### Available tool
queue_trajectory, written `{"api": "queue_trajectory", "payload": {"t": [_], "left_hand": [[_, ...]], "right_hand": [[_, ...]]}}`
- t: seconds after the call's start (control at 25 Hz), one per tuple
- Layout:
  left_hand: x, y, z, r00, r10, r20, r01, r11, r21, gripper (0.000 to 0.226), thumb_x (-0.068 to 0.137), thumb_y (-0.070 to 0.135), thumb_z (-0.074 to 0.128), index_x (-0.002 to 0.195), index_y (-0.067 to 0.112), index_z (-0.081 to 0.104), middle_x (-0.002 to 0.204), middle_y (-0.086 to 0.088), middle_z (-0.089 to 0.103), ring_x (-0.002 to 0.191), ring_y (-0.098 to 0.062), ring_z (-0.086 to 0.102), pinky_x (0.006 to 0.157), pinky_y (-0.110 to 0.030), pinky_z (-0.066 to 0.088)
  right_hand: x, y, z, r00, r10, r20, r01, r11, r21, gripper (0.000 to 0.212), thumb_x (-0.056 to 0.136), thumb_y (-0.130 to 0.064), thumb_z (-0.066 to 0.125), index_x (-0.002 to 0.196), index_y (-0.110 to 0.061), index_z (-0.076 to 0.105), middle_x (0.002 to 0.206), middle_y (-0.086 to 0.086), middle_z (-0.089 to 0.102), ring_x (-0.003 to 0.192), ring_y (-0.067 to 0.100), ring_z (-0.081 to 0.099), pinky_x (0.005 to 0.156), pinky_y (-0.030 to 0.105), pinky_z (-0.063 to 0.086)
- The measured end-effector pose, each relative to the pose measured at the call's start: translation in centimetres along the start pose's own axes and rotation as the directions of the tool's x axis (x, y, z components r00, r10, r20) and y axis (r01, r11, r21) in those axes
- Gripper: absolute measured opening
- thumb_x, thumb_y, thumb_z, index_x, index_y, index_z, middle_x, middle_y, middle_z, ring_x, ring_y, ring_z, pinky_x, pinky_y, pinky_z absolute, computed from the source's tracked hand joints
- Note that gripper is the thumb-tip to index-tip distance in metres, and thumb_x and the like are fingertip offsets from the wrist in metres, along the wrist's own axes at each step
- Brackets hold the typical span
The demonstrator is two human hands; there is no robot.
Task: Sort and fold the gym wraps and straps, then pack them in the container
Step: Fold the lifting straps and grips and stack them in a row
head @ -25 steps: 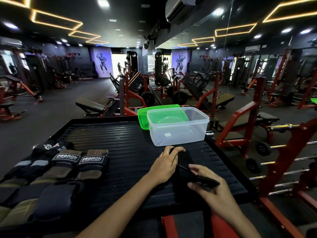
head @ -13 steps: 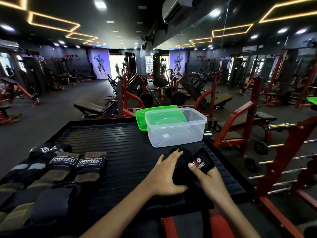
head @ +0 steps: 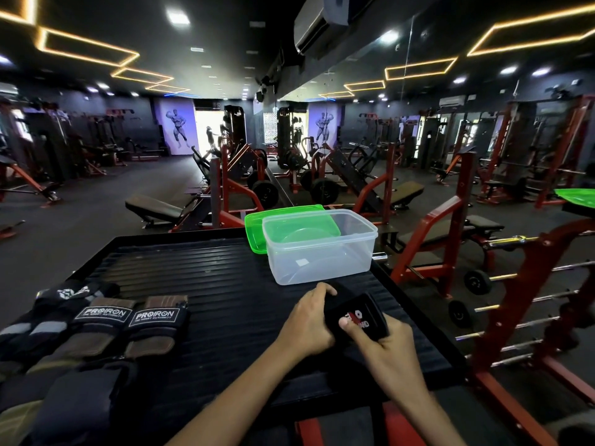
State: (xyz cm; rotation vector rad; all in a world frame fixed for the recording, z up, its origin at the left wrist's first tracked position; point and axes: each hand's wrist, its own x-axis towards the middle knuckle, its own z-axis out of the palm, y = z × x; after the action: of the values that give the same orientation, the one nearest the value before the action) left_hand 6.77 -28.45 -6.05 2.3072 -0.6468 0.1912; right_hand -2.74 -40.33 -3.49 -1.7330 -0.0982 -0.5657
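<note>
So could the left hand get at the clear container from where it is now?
Probably yes. The left hand grips the folded black wrap just in front of the clear container, whose top is open, with nothing between them; it would have to let go first.

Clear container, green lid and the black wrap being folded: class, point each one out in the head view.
Clear container (head: pixel 322 252), head view: its near front wall.
Green lid (head: pixel 254 230), head view: its exposed left edge behind the container.
Black wrap (head: pixel 360 313), head view: its logo face, held between both hands.

Container (head: pixel 322 252) clear glossy plastic; lid (head: pixel 257 226) translucent green plastic. Platform (head: pixel 209 284) matt black, ribbed. Wraps (head: pixel 106 323) cloth (leather-like brown pads). Frames (head: pixel 444 226) painted metal.
</note>
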Motion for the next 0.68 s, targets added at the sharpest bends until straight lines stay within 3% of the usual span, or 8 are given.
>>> {"api": "queue_trajectory", "payload": {"t": [0.08,0.2,0.32,0.4,0.52,0.6,0.68], "left_hand": [[0.5,-0.8,-0.4,0.998,0.052,0.036,-0.049,0.996,-0.069,0.054,0.068,0.011,0.068,0.115,0.020,0.044,0.115,0.004,0.051,0.108,-0.016,0.052,0.086,-0.022,0.042],[1.3,-1.6,-1.6,0.992,0.084,0.098,-0.073,0.992,-0.107,0.065,0.060,0.017,0.081,0.111,0.025,0.043,0.114,0.003,0.047,0.104,-0.010,0.047,0.089,-0.019,0.039],[1.6,-2.0,-2.2,0.977,0.078,0.199,-0.048,0.988,-0.149,0.064,0.064,0.019,0.078,0.111,0.033,0.038,0.115,0.005,0.042,0.105,-0.007,0.044,0.092,-0.019,0.038],[1.5,-2.2,-2.3,0.965,0.072,0.253,-0.032,0.987,-0.160,0.065,0.069,0.018,0.074,0.118,0.033,0.036,0.119,0.006,0.042,0.107,-0.006,0.044,0.091,-0.017,0.038],[1.4,-2.4,-2.4,0.960,0.072,0.272,-0.009,0.975,-0.224,0.064,0.074,0.009,0.068,0.128,0.025,0.038,0.117,0.006,0.051,0.095,0.001,0.051,0.085,-0.012,0.040],[1.2,-2.5,-2.5,0.960,0.073,0.271,0.004,0.961,-0.275,0.061,0.075,0.006,0.066,0.127,0.026,0.041,0.110,0.006,0.058,0.085,0.004,0.055,0.078,-0.012,0.043],[1.1,-2.5,-2.4,0.965,0.068,0.255,0.009,0.957,-0.290,0.060,0.076,0.006,0.065,0.127,0.028,0.042,0.105,0.009,0.060,0.078,0.006,0.056,0.073,-0.012,0.044]], "right_hand": [[-0.5,-0.7,0.1,0.997,-0.074,0.017,0.075,0.995,-0.066,0.039,0.077,-0.002,0.073,0.050,-0.026,0.057,0.049,-0.010,0.060,0.048,-0.003,0.051,0.048,0.013,0.038],[0.4,-1.7,-0.5,0.991,-0.131,-0.019,0.128,0.986,-0.108,0.031,0.075,-0.005,0.075,0.054,-0.022,0.060,0.056,-0.010,0.066,0.050,-0.005,0.054,0.049,0.013,0.040],[3.3,-1.6,-2.5,0.991,-0.067,-0.112,0.058,0.995,-0.083,0.029,0.073,-0.006,0.076,0.054,-0.019,0.059,0.045,-0.009,0.059,0.048,-0.006,0.050,0.049,0.013,0.039],[5.7,-1.0,-4.2,0.988,0.002,-0.154,-0.015,0.996,-0.085,0.024,0.074,-0.011,0.077,0.057,-0.015,0.061,0.054,-0.004,0.062,0.056,0.007,0.053,0.056,0.024,0.044],[8.5,-0.8,-5.8,0.990,0.116,-0.085,-0.122,0.990,-0.067,0.011,0.076,-0.012,0.076,0.071,-0.011,0.066,0.072,0.009,0.070,0.068,0.021,0.065,0.066,0.035,0.053],[8.8,-1.3,-5.7,0.985,0.170,0.013,-0.171,0.982,0.079,0.006,0.078,-0.007,0.072,0.080,-0.009,0.067,0.070,0.004,0.073,0.063,0.016,0.068,0.056,0.027,0.056],[8.5,-1.1,-5.3,0.972,0.193,0.131,-0.216,0.957,0.193,0.016,0.072,-0.003,0.076,0.084,-0.007,0.067,0.071,0.003,0.073,0.067,0.017,0.069,0.054,0.024,0.056]]}}
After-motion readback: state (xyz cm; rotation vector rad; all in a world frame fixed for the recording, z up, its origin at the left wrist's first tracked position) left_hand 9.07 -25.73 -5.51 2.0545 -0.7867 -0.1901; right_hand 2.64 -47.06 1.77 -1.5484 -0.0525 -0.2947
